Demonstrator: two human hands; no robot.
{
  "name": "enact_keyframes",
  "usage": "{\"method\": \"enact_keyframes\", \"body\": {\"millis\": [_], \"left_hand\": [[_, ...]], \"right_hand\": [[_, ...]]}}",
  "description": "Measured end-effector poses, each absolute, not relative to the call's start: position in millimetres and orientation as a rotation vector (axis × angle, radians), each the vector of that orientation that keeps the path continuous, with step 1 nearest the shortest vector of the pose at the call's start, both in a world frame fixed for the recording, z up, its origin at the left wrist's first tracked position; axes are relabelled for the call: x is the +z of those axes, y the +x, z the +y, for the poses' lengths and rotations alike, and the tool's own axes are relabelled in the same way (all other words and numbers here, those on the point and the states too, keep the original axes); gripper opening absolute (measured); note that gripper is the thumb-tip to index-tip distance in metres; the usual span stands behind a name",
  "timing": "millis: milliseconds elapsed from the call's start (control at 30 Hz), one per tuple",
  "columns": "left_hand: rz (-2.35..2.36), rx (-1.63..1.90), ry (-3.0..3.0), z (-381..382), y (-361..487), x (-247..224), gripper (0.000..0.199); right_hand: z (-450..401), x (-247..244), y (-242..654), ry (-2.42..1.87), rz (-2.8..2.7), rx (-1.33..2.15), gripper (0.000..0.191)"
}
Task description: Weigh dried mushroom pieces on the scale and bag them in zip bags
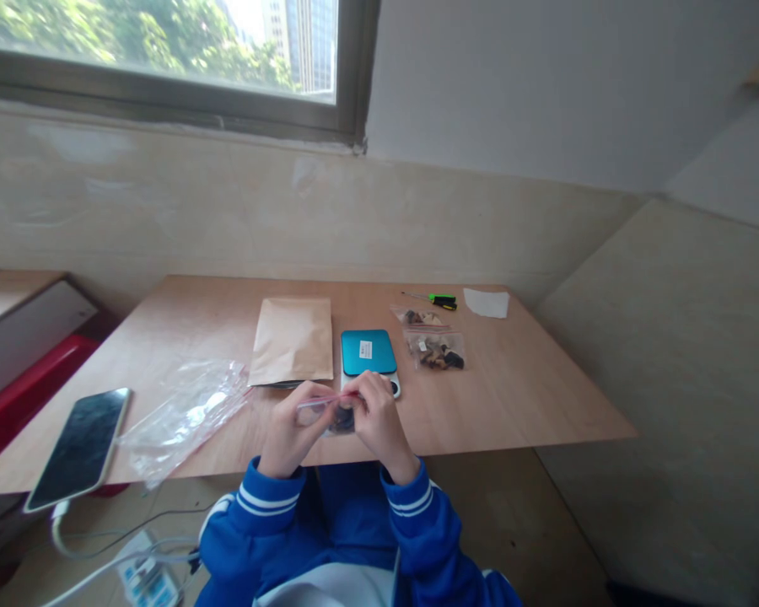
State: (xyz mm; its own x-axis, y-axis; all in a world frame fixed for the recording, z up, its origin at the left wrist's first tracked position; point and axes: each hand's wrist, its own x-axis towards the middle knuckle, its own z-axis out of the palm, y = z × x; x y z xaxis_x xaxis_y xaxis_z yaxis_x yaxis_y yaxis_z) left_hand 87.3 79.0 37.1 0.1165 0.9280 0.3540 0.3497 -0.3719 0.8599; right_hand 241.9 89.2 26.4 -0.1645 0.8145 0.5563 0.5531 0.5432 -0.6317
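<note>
Both my hands pinch the red-edged top of a small clear zip bag [341, 421] with dark pieces inside, held near the table's front edge. My left hand [296, 428] grips the bag's left side, thumb and fingers closed. On the right side of the seal, my right hand [378, 416] is closed with its fingertips together. Just behind my hands lies a digital scale [368, 352] with a blue top and a white label; my right hand overlaps its front edge in the view. The lower part of the bag is partly hidden by my fingers.
A brown paper envelope [293, 341] lies left of the scale, near clear plastic bags [186, 413] and a tablet [81, 447] on a cable. Filled zip bags [438, 350], screwdrivers [441, 299] and white paper [486, 303] lie to the right. A power strip [147, 572] is below.
</note>
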Motion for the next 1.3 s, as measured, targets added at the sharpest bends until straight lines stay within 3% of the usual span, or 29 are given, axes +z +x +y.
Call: {"method": "enact_keyframes", "body": {"millis": [500,833,1067,1300], "left_hand": [[1.254,1.253,1.793,86.8,73.3,33.7,0.016],[1.266,1.186,1.801,86.7,72.1,33.2,0.017],[1.280,1.192,1.718,88.2,65.4,30.5,0.019],[1.269,1.173,1.696,88.5,60.1,28.0,0.019]], "right_hand": [[100.3,14.8,255.4,-1.102,-1.904,0.578,0.010],[97.9,11.6,259.7,-1.254,-1.913,0.563,0.025],[99.1,15.9,267.5,-1.140,-1.953,0.783,0.014],[98.1,11.7,275.9,-1.258,-1.919,0.594,0.019]]}}
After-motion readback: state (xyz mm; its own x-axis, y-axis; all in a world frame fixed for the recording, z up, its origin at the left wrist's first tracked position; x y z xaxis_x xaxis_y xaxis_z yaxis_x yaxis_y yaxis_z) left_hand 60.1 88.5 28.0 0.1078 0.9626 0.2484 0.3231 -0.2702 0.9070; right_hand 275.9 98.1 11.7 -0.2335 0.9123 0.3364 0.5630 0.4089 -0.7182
